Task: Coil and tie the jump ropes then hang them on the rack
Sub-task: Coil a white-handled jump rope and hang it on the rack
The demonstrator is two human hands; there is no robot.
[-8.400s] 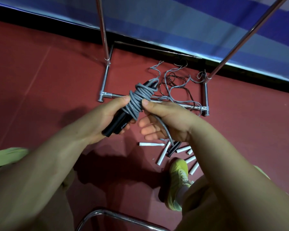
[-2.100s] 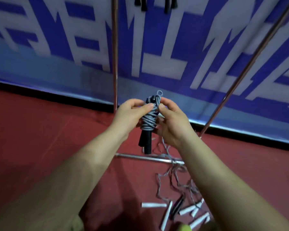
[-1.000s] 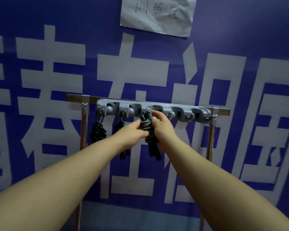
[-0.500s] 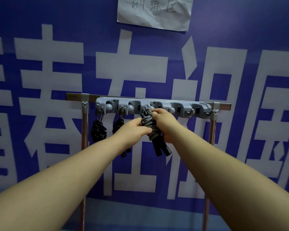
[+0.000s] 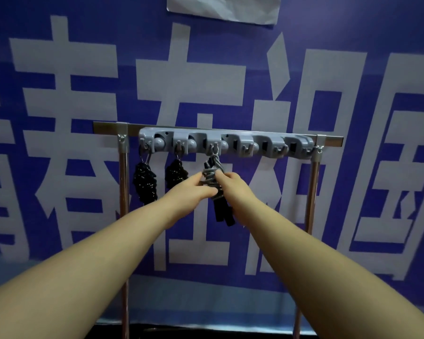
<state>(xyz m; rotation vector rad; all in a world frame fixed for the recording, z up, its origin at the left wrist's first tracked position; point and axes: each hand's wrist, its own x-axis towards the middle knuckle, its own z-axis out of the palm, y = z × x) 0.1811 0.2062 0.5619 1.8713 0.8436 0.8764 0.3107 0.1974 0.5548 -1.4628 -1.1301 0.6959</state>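
Since half a second ago the grey jump rope bundle (image 5: 212,177) has dropped to hang straighter from its hook, and both hands have slid lower on it, off the hook strip. Blue banner (image 5: 304,216) with large white characters fills the background; a white paper sheet (image 5: 224,7) is stuck at its top edge. Metal rack (image 5: 124,182) stands in front of the banner — two upright posts and a top crossbar. Grey plastic hook strip (image 5: 227,143) is mounted along the crossbar, with a row of hooks and round knobs. Two black coiled ropes hang from the two leftmost hooks: far-left black rope (image 5: 145,183) beside the left post, second black rope (image 5: 175,173) just right of it, partly hidden behind the left hand. Grey bundle hangs by a small loop from the third hook, its black handles (image 5: 222,212) pointing down below the coils. Left hand (image 5: 194,189) pinches the coils from the left, thumb and fingertips curled onto the wraps. Right hand (image 5: 233,185) grips the same coils from the right, fingertips touching the wraps — both hands on the bundle, nearly meeting across it. Hooks to the right of the grey bundle carry nothing.
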